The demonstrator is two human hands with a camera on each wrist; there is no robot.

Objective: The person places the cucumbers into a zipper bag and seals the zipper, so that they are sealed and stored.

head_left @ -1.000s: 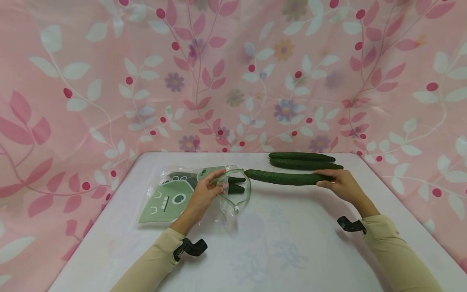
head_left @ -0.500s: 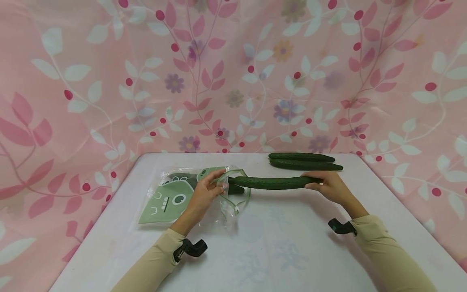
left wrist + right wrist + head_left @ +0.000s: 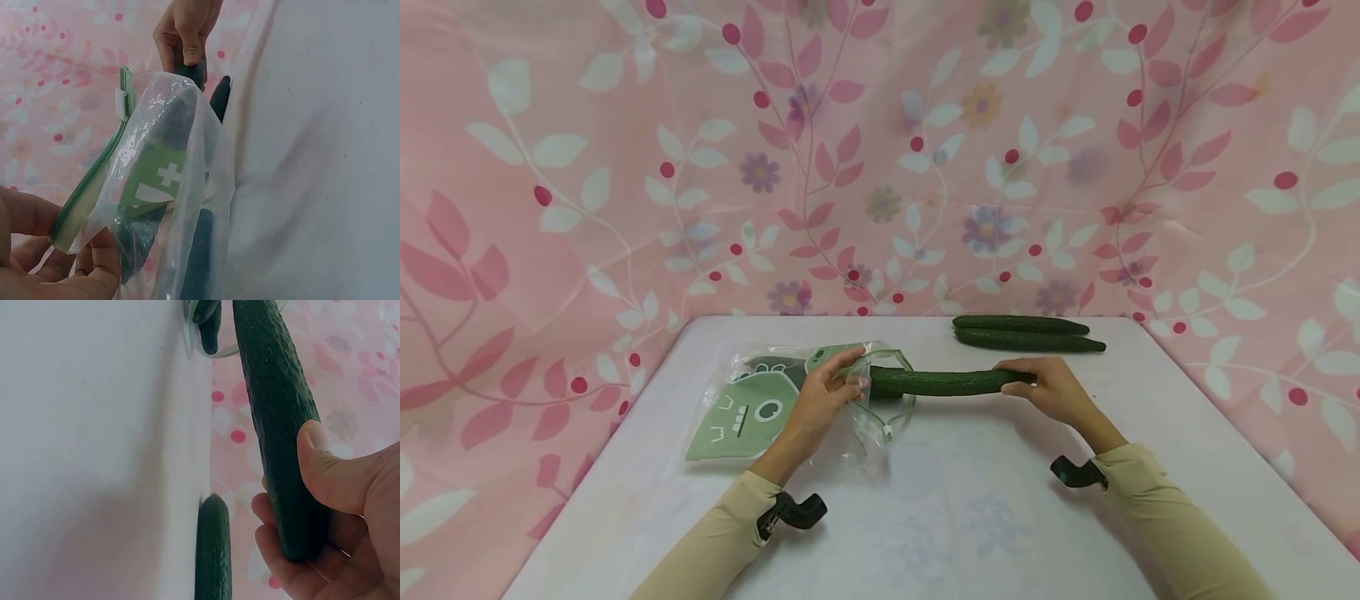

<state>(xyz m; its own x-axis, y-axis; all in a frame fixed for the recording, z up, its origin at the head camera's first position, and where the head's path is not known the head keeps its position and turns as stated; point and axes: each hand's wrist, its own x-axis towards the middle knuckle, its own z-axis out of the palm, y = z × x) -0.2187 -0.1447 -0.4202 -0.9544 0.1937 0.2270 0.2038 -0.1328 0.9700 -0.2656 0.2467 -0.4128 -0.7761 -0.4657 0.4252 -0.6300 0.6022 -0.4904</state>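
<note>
Centre-left, the clear printed bag [image 3: 741, 421] contains cucumbers [image 3: 210, 336]; the left hand [image 3: 815, 404] pinches its mouth. Centre-right, the right hand [image 3: 1058, 392] grips another cucumber [image 3: 955, 383], far end inside.

One bare left hand [image 3: 822, 397] and one bare right hand [image 3: 1056, 389]; one clear, green-printed plastic zip bag [image 3: 741, 427]; at least five long dark-green cucumbers [image 3: 953, 383]: one gripped, two lying together, at least two bagged.

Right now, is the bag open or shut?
Open: the left hand holds the bag by its edge; the cucumber in the right hand reaches into the mouth.
</note>
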